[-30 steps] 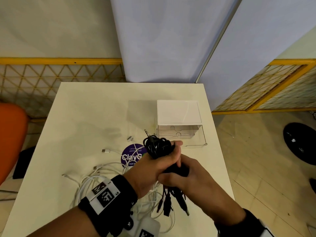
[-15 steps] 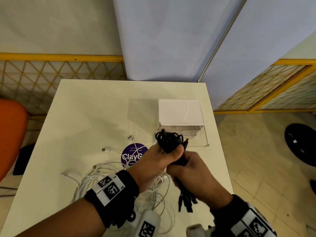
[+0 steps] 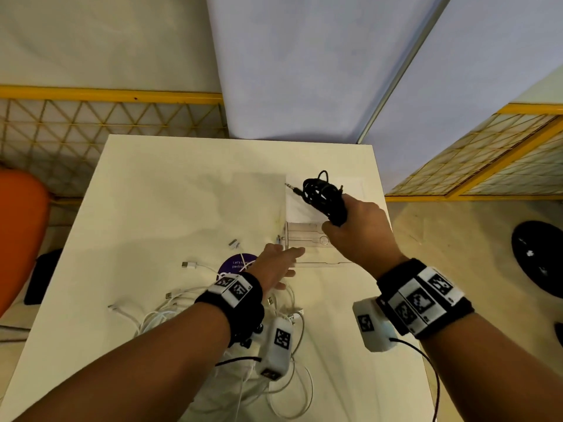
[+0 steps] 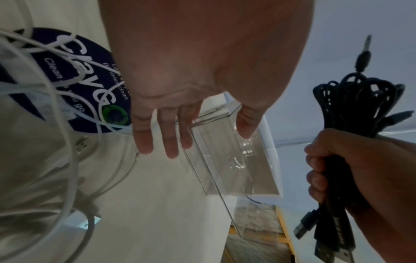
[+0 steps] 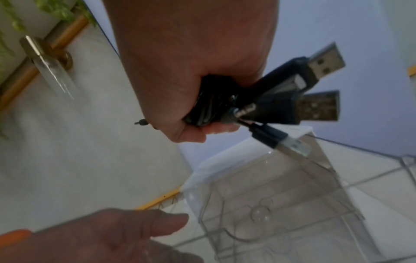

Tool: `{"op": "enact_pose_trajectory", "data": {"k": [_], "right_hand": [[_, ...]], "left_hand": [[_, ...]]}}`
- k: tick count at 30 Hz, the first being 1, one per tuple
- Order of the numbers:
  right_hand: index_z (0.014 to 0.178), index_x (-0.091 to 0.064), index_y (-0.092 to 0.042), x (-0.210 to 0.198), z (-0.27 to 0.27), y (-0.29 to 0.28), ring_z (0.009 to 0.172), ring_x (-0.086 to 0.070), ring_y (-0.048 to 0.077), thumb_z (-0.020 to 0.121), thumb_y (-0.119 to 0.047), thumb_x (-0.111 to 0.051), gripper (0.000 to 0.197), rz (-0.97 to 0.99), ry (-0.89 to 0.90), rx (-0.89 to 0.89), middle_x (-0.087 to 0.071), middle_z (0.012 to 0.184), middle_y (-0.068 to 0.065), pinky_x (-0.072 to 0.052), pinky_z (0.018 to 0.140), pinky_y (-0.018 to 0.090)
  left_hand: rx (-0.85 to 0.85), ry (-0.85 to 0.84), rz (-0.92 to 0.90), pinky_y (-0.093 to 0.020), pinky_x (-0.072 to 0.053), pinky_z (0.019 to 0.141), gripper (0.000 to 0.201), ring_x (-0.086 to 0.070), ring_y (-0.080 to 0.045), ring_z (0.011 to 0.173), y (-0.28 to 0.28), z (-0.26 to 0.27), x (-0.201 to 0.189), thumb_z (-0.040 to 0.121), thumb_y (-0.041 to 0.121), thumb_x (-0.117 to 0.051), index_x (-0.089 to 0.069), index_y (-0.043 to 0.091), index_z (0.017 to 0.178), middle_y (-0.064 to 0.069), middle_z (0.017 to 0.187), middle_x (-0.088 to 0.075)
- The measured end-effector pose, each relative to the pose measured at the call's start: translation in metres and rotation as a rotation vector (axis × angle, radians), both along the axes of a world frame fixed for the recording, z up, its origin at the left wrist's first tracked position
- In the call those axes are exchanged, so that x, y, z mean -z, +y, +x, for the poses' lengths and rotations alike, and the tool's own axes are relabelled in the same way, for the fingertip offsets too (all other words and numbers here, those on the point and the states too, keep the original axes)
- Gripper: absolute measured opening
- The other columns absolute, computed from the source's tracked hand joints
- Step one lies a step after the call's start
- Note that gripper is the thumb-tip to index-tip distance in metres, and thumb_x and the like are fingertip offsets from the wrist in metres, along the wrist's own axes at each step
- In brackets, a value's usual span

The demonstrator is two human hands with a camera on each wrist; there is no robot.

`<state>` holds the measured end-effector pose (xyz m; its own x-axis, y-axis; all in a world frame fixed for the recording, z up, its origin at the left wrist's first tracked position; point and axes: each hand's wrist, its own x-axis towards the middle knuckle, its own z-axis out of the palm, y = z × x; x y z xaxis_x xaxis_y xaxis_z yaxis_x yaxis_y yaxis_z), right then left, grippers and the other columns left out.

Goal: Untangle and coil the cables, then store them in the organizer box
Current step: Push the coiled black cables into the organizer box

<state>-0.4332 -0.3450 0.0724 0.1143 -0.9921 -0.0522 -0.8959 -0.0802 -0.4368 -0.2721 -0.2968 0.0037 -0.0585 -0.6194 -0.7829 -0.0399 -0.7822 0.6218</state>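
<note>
Nearest the organizer box (image 3: 307, 239), the left hand (image 3: 275, 264) reaches flat-fingered and empty toward its clear front, while beyond, the right hand (image 3: 358, 229) fists the black cable bundle (image 3: 324, 193) above the box, long axis upright, plugs hanging down.

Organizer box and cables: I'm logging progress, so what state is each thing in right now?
Black cable bundle: coiled, held above the box in the right hand.
Organizer box: clear drawer pulled out, nothing visible in it.
White cables: loose and tangled on the table.
Left hand: fingers straight, reaching toward the drawer, holding nothing.
</note>
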Motion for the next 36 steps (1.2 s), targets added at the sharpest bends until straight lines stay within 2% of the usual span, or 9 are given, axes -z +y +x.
{"op": "enact_pose_trajectory", "data": {"k": [2,4,7,13,18,21,26,30,36], "right_hand": [[0.096,-0.058,-0.014,0.01,0.002,-0.001,0.065,-0.055,0.03,0.082,-0.024,-0.062,0.018,-0.005,0.071,-0.048,-0.063,0.073,0.005,-0.043,0.058,0.032],[0.099,-0.057,-0.014,0.019,0.002,-0.001,0.064,-0.054,0.028,0.084,-0.026,-0.06,0.02,-0.008,0.158,-0.113,-0.065,0.077,0.006,-0.04,0.057,0.031],[0.097,-0.053,-0.015,0.031,0.001,0.002,0.063,-0.055,0.027,0.086,-0.028,-0.057,0.018,0.015,0.256,-0.177,-0.064,0.077,0.004,-0.037,0.057,0.031],[0.103,-0.055,-0.016,0.049,0.001,0.017,0.07,-0.064,0.025,0.089,-0.032,-0.054,0.021,0.067,0.353,-0.228,-0.067,0.084,0.003,-0.052,0.063,0.034],[0.098,-0.053,-0.015,0.051,0.004,0.024,0.064,-0.049,0.021,0.093,-0.032,-0.05,0.018,0.066,0.51,-0.223,-0.063,0.08,0.001,-0.036,0.064,0.03],[0.095,-0.052,-0.015,0.05,0.007,0.026,0.066,-0.046,0.021,0.092,-0.033,-0.05,0.018,0.139,0.593,-0.216,-0.051,0.074,-0.001,-0.034,0.068,0.032],[0.098,-0.055,-0.014,0.051,0.012,0.022,0.071,-0.05,0.021,0.091,-0.031,-0.054,0.019,0.257,0.556,-0.202,-0.059,0.083,0.001,-0.04,0.069,0.03],[0.104,-0.056,-0.013,0.052,0.015,0.017,0.085,-0.063,0.025,0.09,-0.031,-0.055,0.023,0.333,0.514,-0.216,-0.063,0.091,0.002,-0.042,0.073,0.032],[0.105,-0.054,-0.012,0.061,0.017,0.015,0.091,-0.064,0.027,0.089,-0.031,-0.054,0.025,0.294,0.536,-0.236,-0.066,0.1,0.005,-0.042,0.074,0.033]], "left_hand": [[-0.005,0.045,-0.002,-0.037,-0.049,0.084,0.037,-0.069,-0.024,0.107,-0.004,-0.004,0.0,0.097,0.034,-0.061,-0.053,0.012,0.126,-0.006,0.12,-0.069],[-0.013,0.071,-0.012,-0.035,-0.047,0.079,0.028,-0.071,-0.025,0.1,-0.003,-0.004,0.0,0.099,0.026,-0.059,-0.057,0.007,0.12,-0.007,0.11,-0.071],[-0.006,0.079,-0.034,-0.035,-0.051,0.076,0.033,-0.072,-0.027,0.096,0.005,-0.002,0.005,0.097,0.021,-0.061,-0.057,-0.001,0.121,-0.013,0.106,-0.072],[-0.086,0.185,-0.003,-0.044,-0.056,0.083,0.028,-0.072,-0.036,0.098,0.012,-0.01,0.006,0.102,0.024,-0.054,-0.05,0.003,0.119,-0.023,0.109,-0.07],[-0.165,0.235,0.005,-0.045,-0.056,0.081,0.013,-0.072,-0.04,0.098,0.014,-0.014,0.008,0.101,0.011,-0.047,-0.051,0.003,0.11,-0.03,0.113,-0.067],[-0.204,0.266,0.016,-0.044,-0.056,0.079,0.013,-0.071,-0.039,0.088,0.019,-0.015,0.01,0.099,0.005,-0.042,-0.053,-0.001,0.103,-0.029,0.102,-0.067],[-0.204,0.276,-0.01,-0.041,-0.057,0.073,0.015,-0.07,-0.035,0.082,0.023,-0.019,0.011,0.096,-0.002,-0.038,-0.053,-0.003,0.099,-0.026,0.096,-0.062],[-0.227,0.26,-0.044,-0.049,-0.058,0.081,0.025,-0.07,-0.037,0.086,0.025,-0.021,0.013,0.096,-0.006,-0.036,-0.044,-0.003,0.119,-0.025,0.099,-0.058],[-0.307,0.276,-0.065,-0.049,-0.058,0.086,0.026,-0.068,-0.042,0.088,0.029,-0.022,0.017,0.094,-0.014,-0.035,-0.042,0.007,0.106,-0.021,0.1,-0.055]]}}
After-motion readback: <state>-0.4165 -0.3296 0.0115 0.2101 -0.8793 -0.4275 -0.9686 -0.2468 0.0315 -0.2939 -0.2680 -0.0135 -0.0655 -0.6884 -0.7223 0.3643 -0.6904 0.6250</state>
